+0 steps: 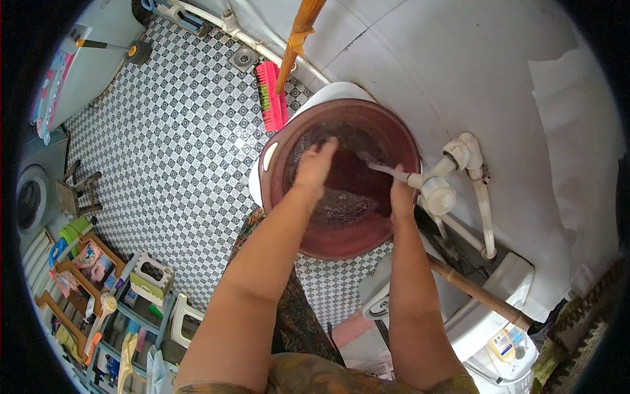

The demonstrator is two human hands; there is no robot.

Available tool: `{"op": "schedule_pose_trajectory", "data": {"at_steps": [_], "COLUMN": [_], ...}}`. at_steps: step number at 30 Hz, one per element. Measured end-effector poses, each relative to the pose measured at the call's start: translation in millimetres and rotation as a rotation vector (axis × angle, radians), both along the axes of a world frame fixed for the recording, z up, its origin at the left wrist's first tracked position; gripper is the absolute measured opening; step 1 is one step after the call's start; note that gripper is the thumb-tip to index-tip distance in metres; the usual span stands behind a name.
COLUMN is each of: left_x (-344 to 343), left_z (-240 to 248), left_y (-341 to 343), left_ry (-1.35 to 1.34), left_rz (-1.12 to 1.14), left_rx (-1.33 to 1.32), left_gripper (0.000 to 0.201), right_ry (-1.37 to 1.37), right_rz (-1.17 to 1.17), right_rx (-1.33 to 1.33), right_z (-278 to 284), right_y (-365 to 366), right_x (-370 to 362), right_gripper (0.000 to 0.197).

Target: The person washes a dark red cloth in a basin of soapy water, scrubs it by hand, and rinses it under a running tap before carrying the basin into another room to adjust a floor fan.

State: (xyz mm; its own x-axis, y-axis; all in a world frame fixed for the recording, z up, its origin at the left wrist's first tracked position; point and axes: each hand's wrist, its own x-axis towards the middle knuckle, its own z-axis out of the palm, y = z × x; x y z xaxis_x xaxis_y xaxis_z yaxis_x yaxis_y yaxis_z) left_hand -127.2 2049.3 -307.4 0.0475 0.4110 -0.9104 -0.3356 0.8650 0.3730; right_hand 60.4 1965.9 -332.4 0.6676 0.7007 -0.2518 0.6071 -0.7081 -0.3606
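A large maroon plastic basin (pixel 341 244) stands below a white wall tap (pixel 430 184), with water in it. From the spout a stream of water (pixel 379 168) runs into the basin. My left hand (pixel 315 169) is over the water near the basin's left side, its fingers spread and slightly blurred, with nothing seen in them. Against the basin's right wall, just under the spout, is my right hand (pixel 401 195); its fingers are partly hidden, and whether they grip anything is unclear. A dark red area shows in the water; I cannot make out if it is cloth or the basin's bottom.
A pink broom (pixel 272 98) with a wooden handle leans behind the basin. White pipes (pixel 484 217) run along the right wall, near a bamboo pole (pixel 482 295). Shelves of household items (pixel 125 315) stand at lower left, with a small wooden stool (pixel 79 187) beyond on the patterned tile floor (pixel 164 144).
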Motion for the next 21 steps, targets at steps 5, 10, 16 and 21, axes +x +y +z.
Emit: {"op": "schedule_pose_trajectory", "data": {"at_steps": [5,10,16,21], "left_x": [-23,-29,-22,-28], "left_z": [2,-42,-11,15], "left_y": [-7,-29,-38,-49], "left_ry": [0.067,0.515,0.313,0.338], "left_rz": [0.041,-0.551,-0.675,-0.964], "left_rx": [0.319,0.502,0.706,0.964], "left_gripper": [0.041,0.030,0.017,0.027], "right_ry": [0.351,0.182,0.249,0.275], "right_rz": [0.166,0.398,0.509,0.231], "right_rx": [-0.245,-0.160,-0.351,-0.101], "right_z": [15,28,29,50], "right_y": [-21,-18,-12,-12], "right_x": [22,-28,-64,-40], "right_gripper": [0.040,0.050,0.076,0.039]}}
